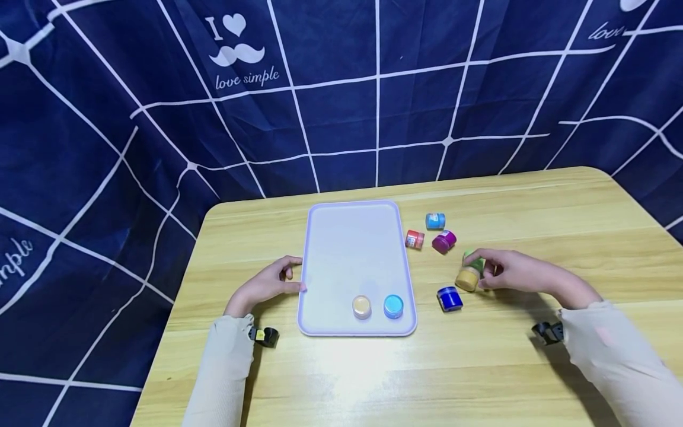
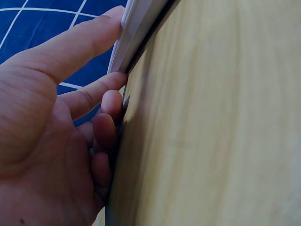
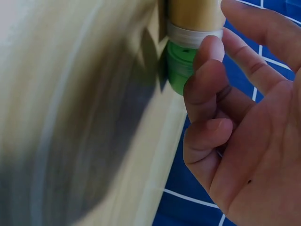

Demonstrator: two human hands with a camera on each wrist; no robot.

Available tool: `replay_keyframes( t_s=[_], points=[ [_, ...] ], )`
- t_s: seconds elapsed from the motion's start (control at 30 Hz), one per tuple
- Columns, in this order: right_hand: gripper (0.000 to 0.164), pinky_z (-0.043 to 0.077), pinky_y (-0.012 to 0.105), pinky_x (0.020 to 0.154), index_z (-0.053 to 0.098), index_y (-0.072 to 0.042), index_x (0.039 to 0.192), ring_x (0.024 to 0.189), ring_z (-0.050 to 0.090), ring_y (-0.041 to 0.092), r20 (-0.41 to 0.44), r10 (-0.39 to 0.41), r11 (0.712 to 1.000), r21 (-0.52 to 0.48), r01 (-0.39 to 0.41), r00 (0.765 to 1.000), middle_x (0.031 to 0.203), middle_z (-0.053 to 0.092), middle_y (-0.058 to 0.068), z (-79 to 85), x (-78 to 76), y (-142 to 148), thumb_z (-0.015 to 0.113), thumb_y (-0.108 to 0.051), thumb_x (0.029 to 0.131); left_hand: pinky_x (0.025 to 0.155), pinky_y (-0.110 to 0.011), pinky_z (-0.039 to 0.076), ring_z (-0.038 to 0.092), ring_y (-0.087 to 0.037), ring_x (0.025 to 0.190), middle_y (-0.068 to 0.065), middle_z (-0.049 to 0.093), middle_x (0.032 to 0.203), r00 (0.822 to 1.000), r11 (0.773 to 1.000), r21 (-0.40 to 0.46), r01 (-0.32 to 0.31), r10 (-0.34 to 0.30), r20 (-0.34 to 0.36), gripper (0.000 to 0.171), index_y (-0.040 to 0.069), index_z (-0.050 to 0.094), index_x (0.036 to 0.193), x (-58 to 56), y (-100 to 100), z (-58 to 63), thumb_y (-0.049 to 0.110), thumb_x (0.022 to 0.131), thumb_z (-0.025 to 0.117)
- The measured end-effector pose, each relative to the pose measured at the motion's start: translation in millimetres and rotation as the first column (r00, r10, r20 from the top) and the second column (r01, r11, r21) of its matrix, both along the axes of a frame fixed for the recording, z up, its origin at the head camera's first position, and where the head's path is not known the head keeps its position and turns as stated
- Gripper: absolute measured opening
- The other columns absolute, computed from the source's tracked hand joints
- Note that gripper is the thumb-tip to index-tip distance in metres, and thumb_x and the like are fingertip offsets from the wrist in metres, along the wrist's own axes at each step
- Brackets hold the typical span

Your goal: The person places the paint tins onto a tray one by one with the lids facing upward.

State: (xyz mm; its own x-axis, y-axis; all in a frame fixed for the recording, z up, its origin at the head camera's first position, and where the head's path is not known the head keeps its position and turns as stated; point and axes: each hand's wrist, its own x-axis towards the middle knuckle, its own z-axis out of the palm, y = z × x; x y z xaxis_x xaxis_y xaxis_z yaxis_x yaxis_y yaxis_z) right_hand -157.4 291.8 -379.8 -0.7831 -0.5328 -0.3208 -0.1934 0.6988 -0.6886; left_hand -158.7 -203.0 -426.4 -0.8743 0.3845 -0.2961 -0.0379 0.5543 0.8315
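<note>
A pale lavender tray [image 1: 352, 255] lies on the table. My left hand [image 1: 270, 280] holds its left rim, the thumb on the edge and the index finger against the side; the other fingers curl below in the left wrist view. At the right, my right hand [image 1: 509, 273] pinches a yellow-gold paint jar [image 1: 466, 279] between thumb and index finger. Behind it is a green paint jar [image 1: 474, 259], partly hidden by the fingers. The right wrist view shows the green jar [image 3: 178, 68] against the gold jar's whitish end, with curled fingers close by.
On the tray stand a beige-topped jar [image 1: 361, 306] and a light blue jar [image 1: 393, 306]. Between tray and right hand lie a red jar [image 1: 414, 239], a blue jar [image 1: 435, 221], a purple jar [image 1: 444, 241] and a dark blue jar [image 1: 450, 299]. A navy curtain [image 1: 341, 118] hangs behind the table.
</note>
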Motion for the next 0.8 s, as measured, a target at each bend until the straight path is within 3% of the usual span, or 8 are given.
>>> replay_keyframes(
  t_s=[0.27,0.4,0.53,0.73,0.8],
  points=[
    [0.045,0.040,0.024,0.061,0.052,-0.005,0.128,0.069,0.047,0.009,0.040,-0.021,1.000,0.011,0.020,0.999,0.079,0.051,0.003,-7.6,-1.7,0,0.068,-0.013,0.087,0.080,-0.034,0.032,0.038,-0.021,0.084,-0.013,0.042,0.094,1.000,1.000,0.025,0.004,-0.004,0.016,0.056,-0.007,0.045,0.135,10.0,9,26.3,0.009,0.087,0.068],
    [0.048,0.040,0.024,0.059,0.051,-0.006,0.131,0.068,0.046,0.010,0.066,-0.028,1.000,0.008,0.028,0.997,0.079,0.051,0.003,-9.3,-2.0,0,0.068,-0.012,0.087,0.080,-0.034,0.032,0.038,-0.020,0.084,-0.012,0.042,0.094,1.000,1.000,0.025,-0.001,0.000,0.018,0.055,-0.007,0.045,0.135,11.7,9,29.1,0.009,0.087,0.068],
    [0.048,0.039,0.024,0.058,0.051,-0.007,0.133,0.067,0.046,0.010,0.069,-0.034,0.999,0.022,0.032,0.997,0.078,0.051,0.003,-11.2,-1.9,-1,0.066,-0.010,0.088,0.079,-0.033,0.032,0.038,-0.020,0.083,-0.013,0.042,0.093,1.000,1.000,0.028,-0.001,0.000,0.013,0.055,-0.007,0.045,0.135,10.3,8,26.1,0.009,0.087,0.069],
    [0.047,0.038,0.023,0.058,0.052,-0.009,0.133,0.066,0.045,0.009,0.053,-0.025,0.999,0.032,0.023,0.998,0.076,0.050,0.002,-15.0,-2.7,-2,0.065,-0.009,0.088,0.078,-0.033,0.033,0.038,-0.020,0.083,-0.010,0.042,0.094,1.000,1.000,0.011,0.002,-0.001,-0.009,0.059,-0.003,0.045,0.137,-0.4,0,-1.1,0.015,0.087,0.071],
    [0.046,0.038,0.023,0.058,0.052,-0.010,0.133,0.066,0.045,0.009,0.049,-0.025,0.999,0.037,0.023,0.998,0.076,0.050,0.001,-14.9,-2.7,-3,0.065,-0.008,0.089,0.078,-0.033,0.033,0.038,-0.019,0.084,-0.008,0.042,0.094,1.000,1.000,0.010,0.000,0.000,-0.011,0.060,-0.001,0.046,0.137,-1.4,-2,-4.6,0.018,0.086,0.072]
  ],
)
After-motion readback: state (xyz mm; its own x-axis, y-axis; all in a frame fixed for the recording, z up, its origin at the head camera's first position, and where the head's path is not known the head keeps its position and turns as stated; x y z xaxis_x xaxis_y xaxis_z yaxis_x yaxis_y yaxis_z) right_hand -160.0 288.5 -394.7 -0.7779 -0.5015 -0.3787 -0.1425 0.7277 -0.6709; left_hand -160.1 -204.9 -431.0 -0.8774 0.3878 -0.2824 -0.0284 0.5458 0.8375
